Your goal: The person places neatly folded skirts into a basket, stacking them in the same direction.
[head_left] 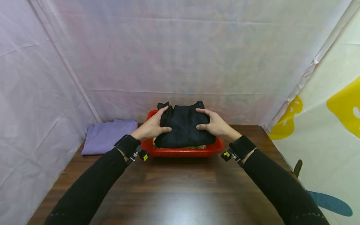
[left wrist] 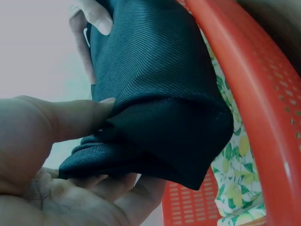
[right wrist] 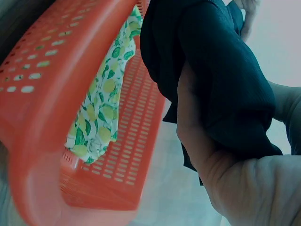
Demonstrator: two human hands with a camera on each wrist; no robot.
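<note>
Head looks down; wrist views (close) share basket (left wrist: 249, 89).

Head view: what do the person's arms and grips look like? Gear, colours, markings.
Left sleeve and right sleeve: long, black, faint pale dashes on each. Over each wrist, a wide black wristband carries a small dark camera marked with a yellow-green square. Left grip and right grip: bare, no gloves.

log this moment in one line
left hand: grips black cloth | right hand: grips black cloth | red basket: below, lemon-print cloth inside | purple cloth: on table
</note>
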